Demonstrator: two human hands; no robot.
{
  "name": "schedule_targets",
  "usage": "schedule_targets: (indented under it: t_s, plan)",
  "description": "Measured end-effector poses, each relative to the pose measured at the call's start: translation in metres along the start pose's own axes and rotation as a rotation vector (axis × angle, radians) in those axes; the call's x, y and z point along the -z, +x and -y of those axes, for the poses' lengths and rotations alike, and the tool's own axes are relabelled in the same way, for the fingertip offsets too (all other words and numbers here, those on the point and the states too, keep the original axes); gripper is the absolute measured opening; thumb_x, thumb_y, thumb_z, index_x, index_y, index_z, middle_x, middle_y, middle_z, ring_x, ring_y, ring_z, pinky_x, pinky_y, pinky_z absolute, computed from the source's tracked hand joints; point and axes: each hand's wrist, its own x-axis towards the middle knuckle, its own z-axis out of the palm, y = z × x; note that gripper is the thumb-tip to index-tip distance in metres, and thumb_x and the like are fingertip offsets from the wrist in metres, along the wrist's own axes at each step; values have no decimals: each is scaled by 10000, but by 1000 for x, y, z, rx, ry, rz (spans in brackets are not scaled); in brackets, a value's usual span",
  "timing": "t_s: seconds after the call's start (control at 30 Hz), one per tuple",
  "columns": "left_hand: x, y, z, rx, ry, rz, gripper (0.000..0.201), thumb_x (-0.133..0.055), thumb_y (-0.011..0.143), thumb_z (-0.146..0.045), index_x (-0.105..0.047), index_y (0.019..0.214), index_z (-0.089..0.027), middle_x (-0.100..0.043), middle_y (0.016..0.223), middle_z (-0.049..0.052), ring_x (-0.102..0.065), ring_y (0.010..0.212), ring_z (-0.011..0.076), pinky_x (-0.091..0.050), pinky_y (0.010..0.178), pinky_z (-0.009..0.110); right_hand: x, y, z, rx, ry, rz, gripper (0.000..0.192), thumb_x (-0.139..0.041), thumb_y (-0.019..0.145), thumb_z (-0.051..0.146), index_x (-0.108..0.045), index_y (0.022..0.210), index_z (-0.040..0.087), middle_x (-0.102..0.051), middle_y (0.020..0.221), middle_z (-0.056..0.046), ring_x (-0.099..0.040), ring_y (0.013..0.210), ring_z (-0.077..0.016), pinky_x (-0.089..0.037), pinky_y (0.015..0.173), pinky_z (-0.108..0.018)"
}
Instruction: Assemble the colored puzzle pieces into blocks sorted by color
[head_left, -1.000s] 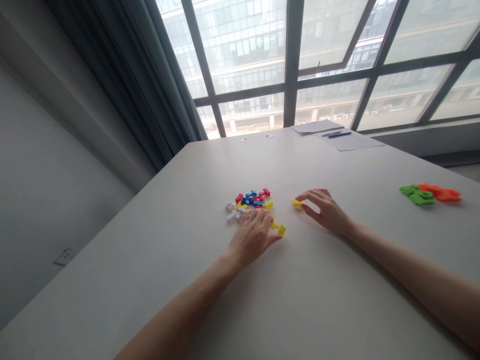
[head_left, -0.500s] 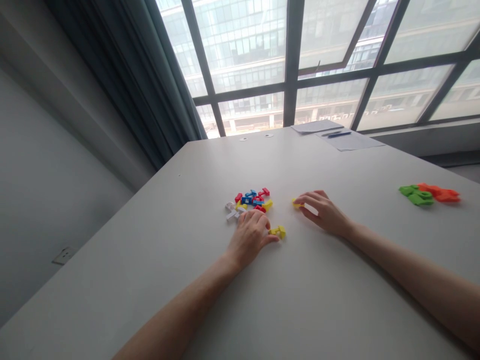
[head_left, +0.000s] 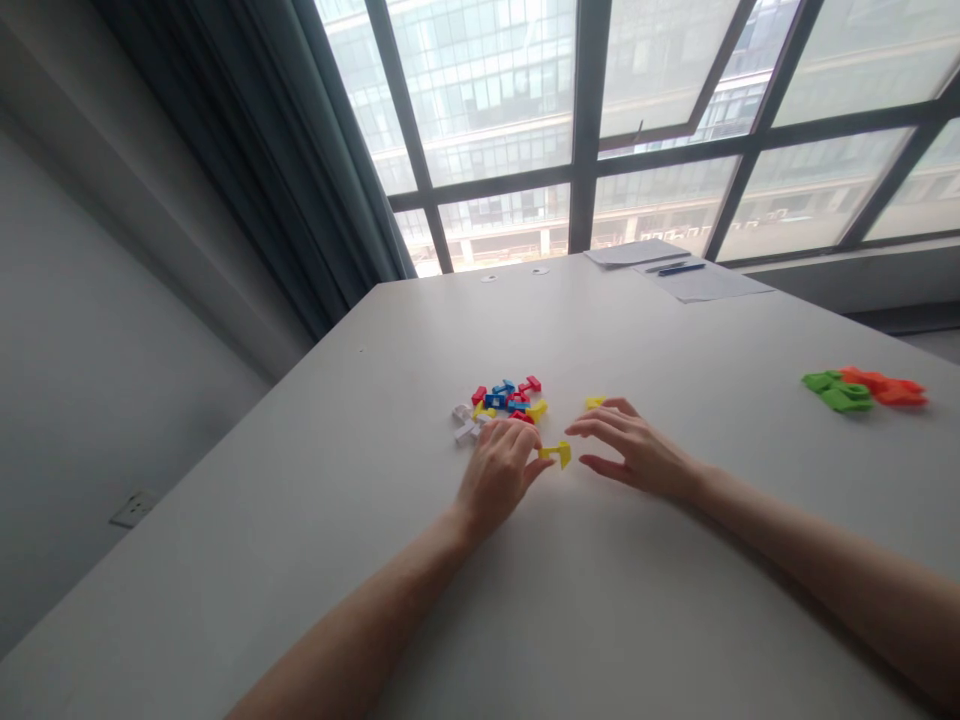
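My left hand (head_left: pixel 501 467) pinches one end of a small yellow plastic piece (head_left: pixel 559 454) between thumb and fingers; its other end sticks out to the right. My right hand (head_left: pixel 634 447) is open just to the right of that piece, fingers and thumb apart, holding nothing. A second yellow piece (head_left: pixel 595 402) lies on the table behind my right fingers and is partly covered by them. Beyond my left hand is a loose pile of small plastic pieces (head_left: pixel 495 401) in red, blue, yellow and white, its near side partly hidden by the hand.
The white table (head_left: pixel 600 600) reaches to the window. Far to the right lie green pieces (head_left: pixel 838 391) beside orange pieces (head_left: pixel 889 387). Sheets of paper (head_left: pixel 709 285) with a blue pen (head_left: pixel 681 268) are at the far edge. A dark curtain (head_left: pixel 285 150) hangs at the left.
My right hand has let go of the second yellow piece and moved left and nearer, towards the held piece. My left hand's yellow piece has turned and risen slightly.
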Motion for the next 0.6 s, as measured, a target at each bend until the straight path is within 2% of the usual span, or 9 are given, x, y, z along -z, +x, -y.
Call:
schedule_targets:
  t_s: [0.1, 0.2, 0.6]
  plan:
    - [1, 0, 0, -22, -3, -34, 148, -628, 886, -292, -513, 881, -200, -645, 912, 39, -601, 893, 206, -454, 873, 382, -3, 2, 10, 18, 5, 20, 307, -570, 915, 363, -505, 1189, 243, -691, 1063, -70, -646, 956, -208, -390, 959, -412]
    - [2, 0, -2, -51, 4, -38, 156, -625, 886, -299, -510, 890, -194, -649, 944, 49, -604, 915, 209, -458, 870, 380, -4, 4, 15, 23, -2, 22, 272, -569, 917, 367, -508, 1152, 246, -700, 1022, -62, -649, 929, -209, -385, 949, -412]
    - [2, 1, -3, -95, -27, -6, 139, -622, 892, -274, -520, 925, -186, -655, 979, 50, -609, 918, 197, -456, 867, 364, -2, 4, 17, 91, -66, -19, 245, -584, 912, 317, -540, 1133, 222, -712, 963, -45, -659, 885, -186, -361, 955, -394]
